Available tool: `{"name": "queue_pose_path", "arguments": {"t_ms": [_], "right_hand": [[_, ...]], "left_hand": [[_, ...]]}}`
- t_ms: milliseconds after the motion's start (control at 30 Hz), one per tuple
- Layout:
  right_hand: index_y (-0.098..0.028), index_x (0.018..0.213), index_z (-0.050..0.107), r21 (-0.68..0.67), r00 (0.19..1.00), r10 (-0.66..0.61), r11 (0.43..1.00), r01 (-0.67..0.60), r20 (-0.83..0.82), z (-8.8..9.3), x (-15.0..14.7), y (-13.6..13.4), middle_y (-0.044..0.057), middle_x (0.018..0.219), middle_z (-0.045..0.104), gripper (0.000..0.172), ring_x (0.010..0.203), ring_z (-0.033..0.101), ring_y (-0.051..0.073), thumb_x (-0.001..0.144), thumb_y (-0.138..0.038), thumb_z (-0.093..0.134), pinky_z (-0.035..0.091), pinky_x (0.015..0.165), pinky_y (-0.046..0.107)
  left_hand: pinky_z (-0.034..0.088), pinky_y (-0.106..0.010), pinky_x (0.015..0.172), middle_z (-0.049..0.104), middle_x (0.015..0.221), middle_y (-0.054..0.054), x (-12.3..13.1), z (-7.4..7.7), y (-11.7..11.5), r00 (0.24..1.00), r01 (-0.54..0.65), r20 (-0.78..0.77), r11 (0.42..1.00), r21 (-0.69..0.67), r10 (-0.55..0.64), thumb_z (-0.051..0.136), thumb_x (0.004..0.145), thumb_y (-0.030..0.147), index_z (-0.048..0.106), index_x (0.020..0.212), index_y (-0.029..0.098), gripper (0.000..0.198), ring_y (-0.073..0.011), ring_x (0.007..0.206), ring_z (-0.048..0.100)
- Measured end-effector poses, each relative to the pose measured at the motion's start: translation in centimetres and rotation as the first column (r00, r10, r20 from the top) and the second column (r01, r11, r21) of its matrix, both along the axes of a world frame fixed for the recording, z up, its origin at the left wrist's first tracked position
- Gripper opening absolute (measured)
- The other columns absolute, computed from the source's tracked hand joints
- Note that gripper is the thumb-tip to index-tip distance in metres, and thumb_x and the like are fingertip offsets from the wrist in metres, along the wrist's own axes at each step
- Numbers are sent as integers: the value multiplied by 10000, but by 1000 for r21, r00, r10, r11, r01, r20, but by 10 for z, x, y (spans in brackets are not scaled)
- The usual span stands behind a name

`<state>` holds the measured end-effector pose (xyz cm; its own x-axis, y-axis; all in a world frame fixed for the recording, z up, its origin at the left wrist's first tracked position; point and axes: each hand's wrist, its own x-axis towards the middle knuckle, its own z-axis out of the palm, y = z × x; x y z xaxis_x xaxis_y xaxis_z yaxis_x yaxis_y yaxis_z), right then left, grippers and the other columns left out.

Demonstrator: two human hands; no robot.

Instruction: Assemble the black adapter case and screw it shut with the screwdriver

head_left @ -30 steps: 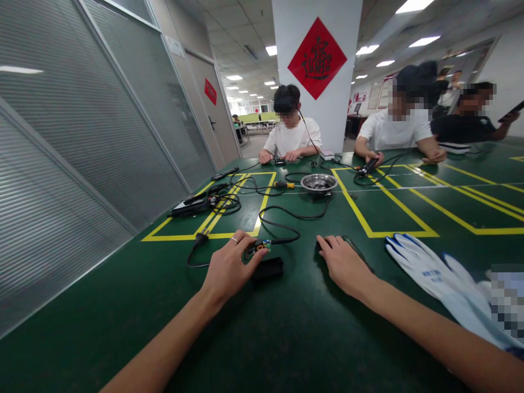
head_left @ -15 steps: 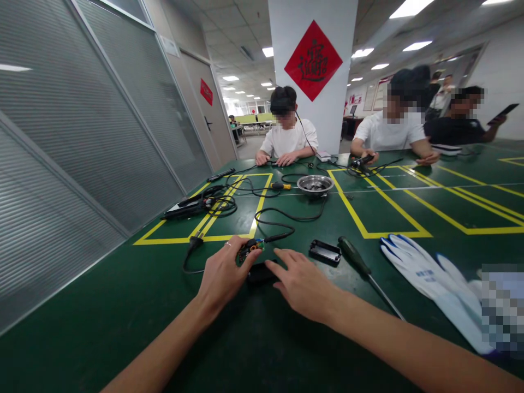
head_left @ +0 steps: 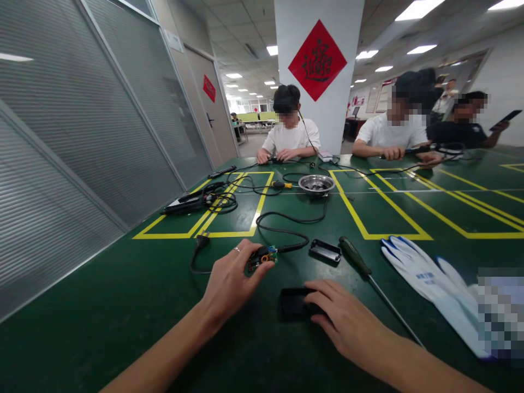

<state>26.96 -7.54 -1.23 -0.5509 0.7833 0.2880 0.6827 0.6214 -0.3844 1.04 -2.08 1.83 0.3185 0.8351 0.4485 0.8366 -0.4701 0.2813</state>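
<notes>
My left hand pinches a small circuit board with a copper coil and green edge, held just above the table. A black cord runs from the board's right end, and a plug on another cord lies to its left. Lower and to the right, my right hand has its fingers closed round the right end of a black plastic case half, open side up. Another black case half lies beyond that hand, beside a screwdriver with a dark green handle.
White work gloves lie on the right of the green table. Farther back are a metal bowl, a yellow-handled screwdriver and tangled black cables. Two people in white shirts sit across the table.
My right hand has taken hold of the black case half and drawn it right and nearer, away from the circuit board. My left hand has shifted slightly right with the board.
</notes>
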Motion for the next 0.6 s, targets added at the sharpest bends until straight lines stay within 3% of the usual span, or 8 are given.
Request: {"name": "queue_pose_path", "arguments": {"t_ms": [133, 233, 400, 533, 600], "right_hand": [[-231, 1106, 564, 78, 994, -74, 994, 80, -75, -2, 16, -5, 85, 1302, 529, 248, 1205, 491, 225, 868, -286, 518, 443, 1016, 448], [-203, 1238, 503, 201, 994, -84, 975, 98, -77, 1, 21, 1, 112, 1335, 510, 374, 1256, 449, 244, 871, -273, 513, 411, 1046, 474], [-232, 1234, 548, 223, 1000, 7, 975, -8, 6, -5, 18, 9, 61, 1055, 668, 382, 1011, 600, 204, 885, -136, 427, 442, 1011, 469], [-209, 1258, 548, 197, 999, -7, 980, -1, 41, -10, 20, 8, 91, 982, 660, 422, 899, 603, 212, 880, -102, 395, 511, 861, 446], [-192, 1257, 551, 184, 998, -11, 983, -1, 64, -10, 20, 8, 100, 962, 652, 420, 869, 595, 212, 881, -101, 386, 516, 823, 442]], "left_hand": [[462, -304, 716, 580, 940, -38, 13, -3, -13, 992, 121, -21, 990, -75, -122, 471, 928, 484, 511, 1057, 210, 305, -194, 821, 587], [474, -315, 740, 599, 967, -46, 27, -8, -22, 972, 229, -30, 965, -126, -234, 503, 905, 517, 515, 1068, 225, 336, -202, 852, 594], [469, -378, 885, 594, 1151, -86, 41, -18, -28, 916, 390, -10, 896, -212, -401, 592, 844, 541, 488, 1151, 228, 450, -245, 1018, 581], [465, -417, 925, 568, 1233, -86, 34, -19, -27, 898, 396, -44, 849, -351, -437, 684, 819, 381, 273, 1390, 260, 713, -267, 1087, 562], [462, -413, 934, 559, 1244, -77, 30, -17, -26, 892, 398, -56, 837, -375, -449, 678, 831, 320, 266, 1398, 272, 702, -261, 1096, 553]]}}
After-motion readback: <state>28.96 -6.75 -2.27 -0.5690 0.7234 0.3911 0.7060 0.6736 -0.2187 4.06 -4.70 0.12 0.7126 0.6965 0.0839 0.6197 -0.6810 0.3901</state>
